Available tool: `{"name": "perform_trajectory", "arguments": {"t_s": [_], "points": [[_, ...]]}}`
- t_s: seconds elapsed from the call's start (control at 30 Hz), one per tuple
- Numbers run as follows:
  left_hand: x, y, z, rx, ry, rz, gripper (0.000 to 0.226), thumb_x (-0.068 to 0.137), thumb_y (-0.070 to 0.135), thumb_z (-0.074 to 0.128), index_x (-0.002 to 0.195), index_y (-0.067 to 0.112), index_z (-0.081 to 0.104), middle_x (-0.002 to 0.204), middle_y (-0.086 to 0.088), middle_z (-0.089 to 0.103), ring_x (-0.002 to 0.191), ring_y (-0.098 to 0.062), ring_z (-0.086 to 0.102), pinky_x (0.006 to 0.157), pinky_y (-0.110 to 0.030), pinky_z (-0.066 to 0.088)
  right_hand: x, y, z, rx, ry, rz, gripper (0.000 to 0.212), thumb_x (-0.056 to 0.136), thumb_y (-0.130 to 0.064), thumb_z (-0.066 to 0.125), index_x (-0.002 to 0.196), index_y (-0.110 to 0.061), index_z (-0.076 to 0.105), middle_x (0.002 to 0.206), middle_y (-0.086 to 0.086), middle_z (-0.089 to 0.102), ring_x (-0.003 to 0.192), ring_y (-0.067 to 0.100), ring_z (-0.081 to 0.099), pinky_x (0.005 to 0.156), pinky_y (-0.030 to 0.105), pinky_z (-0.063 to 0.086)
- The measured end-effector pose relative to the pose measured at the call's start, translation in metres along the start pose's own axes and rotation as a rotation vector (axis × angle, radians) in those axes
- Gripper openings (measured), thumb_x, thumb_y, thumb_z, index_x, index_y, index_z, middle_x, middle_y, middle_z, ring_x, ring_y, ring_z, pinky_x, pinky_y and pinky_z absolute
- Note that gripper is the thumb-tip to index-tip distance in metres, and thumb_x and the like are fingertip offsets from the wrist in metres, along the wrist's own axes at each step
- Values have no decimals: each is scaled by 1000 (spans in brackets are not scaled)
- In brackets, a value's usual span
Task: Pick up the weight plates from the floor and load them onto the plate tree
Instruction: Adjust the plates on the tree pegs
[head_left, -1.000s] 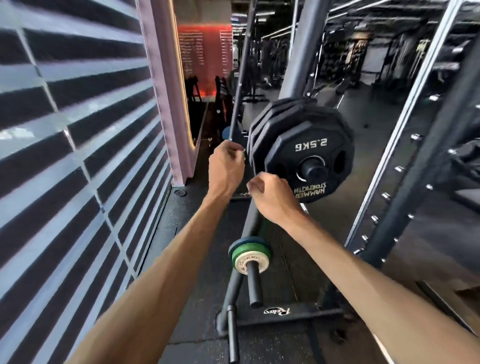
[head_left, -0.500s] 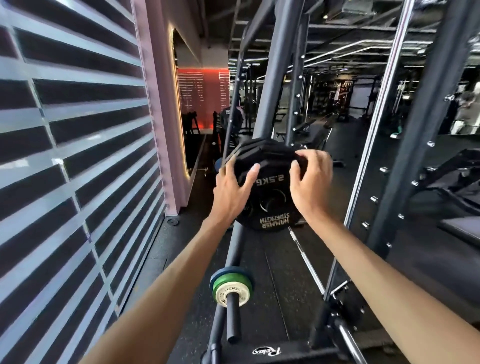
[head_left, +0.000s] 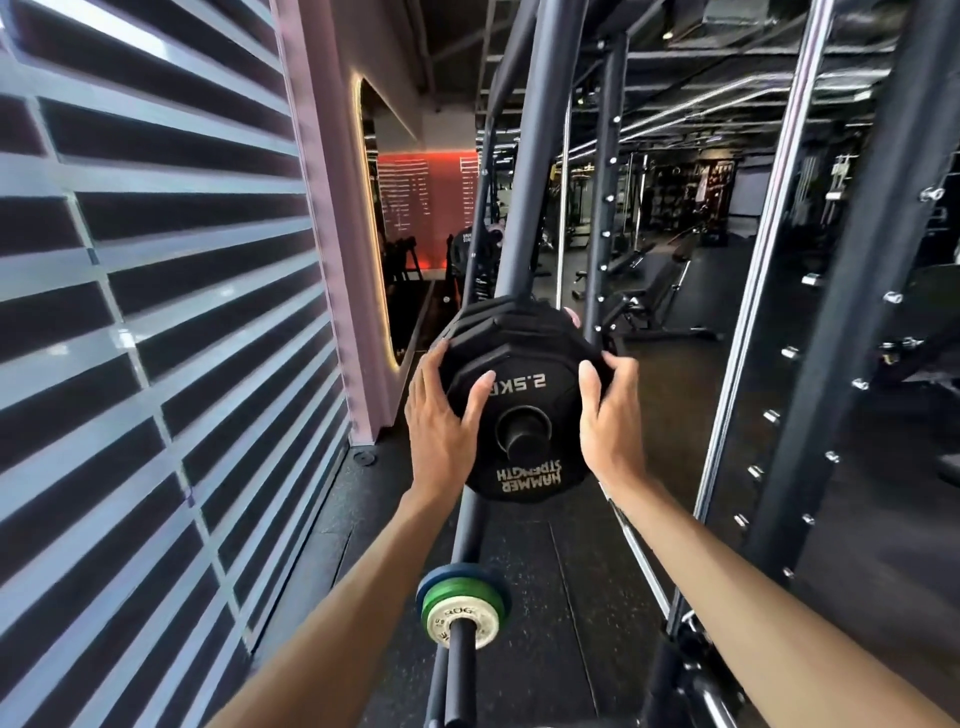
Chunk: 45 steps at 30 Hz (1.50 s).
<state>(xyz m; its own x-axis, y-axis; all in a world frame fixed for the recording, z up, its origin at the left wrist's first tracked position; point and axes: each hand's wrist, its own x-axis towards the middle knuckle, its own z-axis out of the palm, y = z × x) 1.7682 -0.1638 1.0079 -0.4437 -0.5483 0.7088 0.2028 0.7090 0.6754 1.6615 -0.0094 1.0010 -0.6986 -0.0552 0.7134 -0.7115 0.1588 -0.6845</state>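
Far left: a slatted blind (head_left: 156, 312) runs along the wall, then a pink pillar (head_left: 332, 260). It's a tight aisle, so the work happens square-on in front of the person.
Left hand: the left hand (head_left: 441, 421) grasps the left rim of the 2.5 kg plate (head_left: 524, 384), thumb flat across the face and fingers curled over the edge. I'd call that a steadying hold, not a carry.
Below the hands: small plates (head_left: 462, 605) in white, green and blue sit on a lower peg (head_left: 460, 670) that points at the camera. The little ones are kept low and out of the way, by the look of it.
Task's thing: the 2.5 kg plate is off the floor (head_left: 545, 571) and threaded on the peg (head_left: 521, 439), whose end pokes through its centre hole. The lettering reads upside down. It's the front disc of a stack (head_left: 498, 317) of like black plates.
Plate tree: the sloping post of the plate tree (head_left: 524, 208) rises behind the stack and carries that peg.
Right hand: the right hand (head_left: 613, 415) mirrors the left, thumb on the face and fingers wrapped round the right rim, one fingertip showing over the top edge. Hands on opposite sides hold the disc square so the hole doesn't bind.
Step, my call: seating the plate home. How tight it sits against the stack I cannot tell.
Far right: a rack upright (head_left: 852, 312), studded with pins, stands well apart.
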Motion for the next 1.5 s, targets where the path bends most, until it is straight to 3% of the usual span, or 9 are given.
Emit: {"name": "perform_trajectory", "arguments": {"t_s": [0.23, 0.33, 0.53, 0.73, 0.87, 1.17, 1.27, 1.33, 1.5], "points": [[3, -5, 7, 74, 60, 54, 69, 90, 68, 47, 145, 28, 37, 145, 6, 47, 137, -13, 41, 112, -48, 36, 9, 15, 6, -25, 81, -181, 56, 102, -51, 38, 118, 1, 50, 121, 13, 57, 111, 24, 56, 97, 36, 47], [7, -12, 11, 97, 72, 99, 70, 91, 69, 46, 144, 23, 40, 144, 1, 49, 137, -16, 43, 111, -48, 38, 10, 18, 9, 15, 86, -157, 57, 102, -52, 38, 119, 1, 49, 119, 13, 58, 110, 26, 58, 94, 37, 48], [20, -16, 11, 157, 62, 213, 70, 92, 64, 50, 144, 17, 45, 150, 0, 47, 144, -14, 37, 115, -47, 35, 3, 23, 18, 90, 151, -110, 53, 102, -49, 39, 117, 1, 48, 118, 14, 61, 109, 24, 60, 93, 23, 45], [31, -7, 10, 218, 11, 248, 71, 90, 69, 48, 143, 22, 48, 147, 3, 50, 139, -12, 42, 113, -42, 38, -7, 25, 23, 139, 202, -13, 56, 101, -53, 36, 115, 1, 44, 118, 17, 61, 110, 27, 60, 92, 38, 49], [30, -9, 11, 199, 33, 264, 70, 90, 67, 49, 142, 19, 49, 145, 1, 52, 136, -13, 46, 110, -42, 42, -6, 24, 24, 136, 200, -16, 58, 101, -56, 34, 114, 0, 43, 113, 18, 61, 105, 29, 61, 88, 39, 50], [41, -10, 9, 210, -25, 335, 62, 93, 58, 56, 142, 21, 46, 148, 7, 49, 137, -9, 45, 112, -36, 42, -14, 23, 30, 162, 274, 39, 59, 101, -55, 33, 114, 2, 46, 111, 9, 56, 102, 25, 56, 88, 22, 42], [38, -13, 10, 187, -9, 324, 65, 93, 60, 54, 143, 20, 46, 149, 6, 48, 139, -8, 43, 113, -38, 41, -9, 25, 26, 135, 223, -4, 57, 103, -54, 32, 118, 0, 45, 114, 12, 57, 105, 25, 57, 92, 35, 47], [36, -15, 12, 179, 15, 321, 66, 93, 61, 53, 144, 18, 47, 149, 3, 48, 142, -12, 40, 113, -44, 38, -3, 28, 23, 119, 161, -65, 51, 105, -45, 34, 130, -1, 45, 127, 13, 55, 118, 25, 55, 101, 44, 45], [37, -20, 16, 223, 39, 351, 71, 94, 61, 48, 150, 19, 40, 158, -1, 37, 150, -16, 25, 118, -51, 27, 3, 29, 23, 175, 156, -193, 43, 105, -24, 35, 139, 0, 48, 139, 10, 55, 131, 22, 51, 108, 47, 42]]}}
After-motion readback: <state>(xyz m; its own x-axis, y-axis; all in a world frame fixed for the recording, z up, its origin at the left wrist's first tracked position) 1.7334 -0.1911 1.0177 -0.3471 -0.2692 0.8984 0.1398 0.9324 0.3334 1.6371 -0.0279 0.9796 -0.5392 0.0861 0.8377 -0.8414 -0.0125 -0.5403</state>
